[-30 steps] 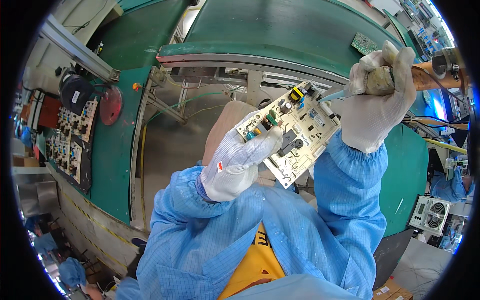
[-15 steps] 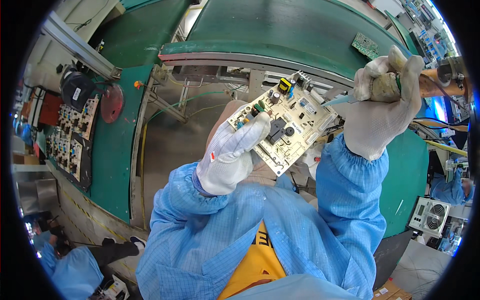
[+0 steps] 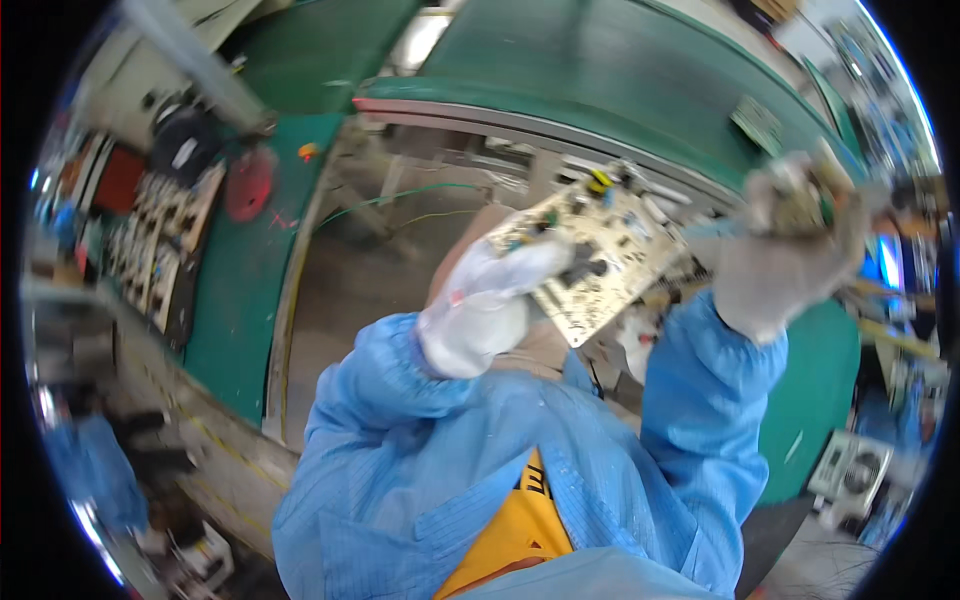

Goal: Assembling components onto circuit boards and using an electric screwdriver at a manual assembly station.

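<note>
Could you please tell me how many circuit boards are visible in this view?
3, at least: a pale circuit board in the gloved left hand; a small green board lying on the green belt; a board rack at left, blurred, may hold more.

Between the white-gloved left hand point(image 3: 487, 305) and the white-gloved right hand point(image 3: 782, 262), the pale populated circuit board point(image 3: 594, 255) fills the gap. To the far side lies the broad green conveyor belt point(image 3: 640, 75), seemingly bare apart from a small green board point(image 3: 757, 123). A rack of pale boards point(image 3: 158, 240) crowds the left.
</note>
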`<action>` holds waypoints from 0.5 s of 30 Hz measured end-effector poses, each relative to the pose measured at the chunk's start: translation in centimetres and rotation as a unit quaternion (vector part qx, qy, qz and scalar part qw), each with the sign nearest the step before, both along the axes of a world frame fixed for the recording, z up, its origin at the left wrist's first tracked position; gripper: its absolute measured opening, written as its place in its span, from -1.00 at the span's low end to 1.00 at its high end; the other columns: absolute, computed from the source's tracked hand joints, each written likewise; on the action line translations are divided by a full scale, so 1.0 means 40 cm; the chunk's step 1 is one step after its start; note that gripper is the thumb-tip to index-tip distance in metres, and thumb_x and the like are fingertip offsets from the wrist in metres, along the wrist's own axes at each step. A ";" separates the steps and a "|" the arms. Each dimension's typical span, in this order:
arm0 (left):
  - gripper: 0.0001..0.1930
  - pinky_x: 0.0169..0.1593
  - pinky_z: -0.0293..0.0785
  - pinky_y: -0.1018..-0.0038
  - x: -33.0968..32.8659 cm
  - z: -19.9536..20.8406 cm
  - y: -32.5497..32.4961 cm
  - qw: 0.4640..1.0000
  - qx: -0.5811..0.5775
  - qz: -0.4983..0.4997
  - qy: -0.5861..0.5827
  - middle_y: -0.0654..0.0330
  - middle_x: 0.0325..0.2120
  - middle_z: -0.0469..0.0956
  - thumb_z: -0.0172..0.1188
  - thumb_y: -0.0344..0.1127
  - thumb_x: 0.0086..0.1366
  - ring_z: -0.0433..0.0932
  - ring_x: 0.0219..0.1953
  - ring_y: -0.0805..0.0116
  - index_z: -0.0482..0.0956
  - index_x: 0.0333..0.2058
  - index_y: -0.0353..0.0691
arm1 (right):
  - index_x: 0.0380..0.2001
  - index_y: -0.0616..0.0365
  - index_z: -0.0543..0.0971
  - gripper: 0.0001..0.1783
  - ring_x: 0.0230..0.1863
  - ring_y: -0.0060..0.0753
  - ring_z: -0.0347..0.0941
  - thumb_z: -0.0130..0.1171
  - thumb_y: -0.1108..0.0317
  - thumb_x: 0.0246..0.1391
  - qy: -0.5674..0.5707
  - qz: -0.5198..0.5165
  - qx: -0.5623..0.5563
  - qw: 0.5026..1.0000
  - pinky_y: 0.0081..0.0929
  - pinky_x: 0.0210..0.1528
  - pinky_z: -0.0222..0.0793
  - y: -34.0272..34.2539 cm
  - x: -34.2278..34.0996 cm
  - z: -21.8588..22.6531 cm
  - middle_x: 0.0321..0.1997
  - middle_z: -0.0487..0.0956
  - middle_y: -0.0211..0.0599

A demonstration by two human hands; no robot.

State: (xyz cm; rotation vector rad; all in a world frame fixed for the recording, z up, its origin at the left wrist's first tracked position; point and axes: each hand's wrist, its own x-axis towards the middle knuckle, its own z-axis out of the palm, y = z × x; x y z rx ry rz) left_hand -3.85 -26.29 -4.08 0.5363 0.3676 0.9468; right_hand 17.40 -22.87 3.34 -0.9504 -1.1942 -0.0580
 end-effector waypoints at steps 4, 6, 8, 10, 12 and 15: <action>-0.58 0.04 0.42 0.49 -0.058 -0.002 0.114 0.905 0.366 0.165 0.140 0.10 -0.10 0.55 0.13 -0.35 0.25 0.52 -0.07 0.39 0.40 0.06 -0.41 | -0.11 0.26 0.44 -0.59 -0.37 -0.49 0.38 0.07 0.11 0.17 0.355 0.284 -0.030 0.890 -0.61 -0.51 0.23 -0.044 0.052 0.023 -0.27 0.47 -0.27; -0.56 0.05 0.42 0.49 -0.118 0.077 0.159 0.953 0.156 0.148 0.215 0.11 -0.11 0.55 0.15 -0.39 0.22 0.51 -0.06 0.35 0.38 0.07 -0.43 | -0.16 0.24 0.43 -0.63 -0.40 -0.49 0.35 0.07 0.12 0.18 0.349 0.305 -0.026 0.886 -0.62 -0.53 0.20 -0.039 0.059 0.015 -0.29 0.45 -0.28; -0.54 0.06 0.44 0.44 -0.165 0.080 0.260 0.905 0.184 0.301 0.237 0.08 -0.12 0.55 0.16 -0.40 0.20 0.52 -0.05 0.24 0.36 0.06 -0.47 | -0.19 0.24 0.43 -0.63 -0.46 -0.50 0.31 0.04 0.09 0.21 0.316 0.315 -0.037 0.894 -0.62 -0.56 0.17 -0.040 0.078 0.011 -0.33 0.44 -0.26; -0.48 -0.14 0.50 0.47 -0.249 0.003 0.440 0.662 0.360 0.506 0.420 0.16 -0.25 0.62 0.22 -0.24 0.14 0.58 -0.25 0.35 0.42 0.09 -0.22 | -0.20 0.22 0.44 -0.50 -0.51 -0.48 0.29 -0.03 -0.08 0.25 0.286 0.303 -0.058 0.907 -0.60 -0.59 0.13 -0.029 0.128 0.005 -0.38 0.45 -0.23; -0.49 -0.10 0.51 0.36 -0.355 -0.007 0.555 0.496 0.303 0.536 0.613 0.03 -0.17 0.60 0.23 -0.19 0.10 0.59 -0.17 0.10 0.45 0.08 -0.02 | -0.21 0.23 0.42 -0.48 -0.56 -0.50 0.25 -0.08 -0.10 0.26 0.255 0.282 -0.069 0.922 -0.61 -0.61 0.11 -0.034 0.124 0.025 -0.43 0.43 -0.24; -0.52 -0.05 0.48 0.22 -0.466 -0.030 0.668 0.443 0.190 0.496 0.722 0.01 -0.14 0.57 0.22 -0.17 0.10 0.55 -0.11 0.00 0.46 0.05 0.14 | -0.16 0.28 0.40 -0.36 -0.52 -0.48 0.22 0.00 -0.20 0.17 0.281 0.265 -0.051 0.921 -0.58 -0.56 0.11 -0.042 0.144 0.022 -0.37 0.41 -0.25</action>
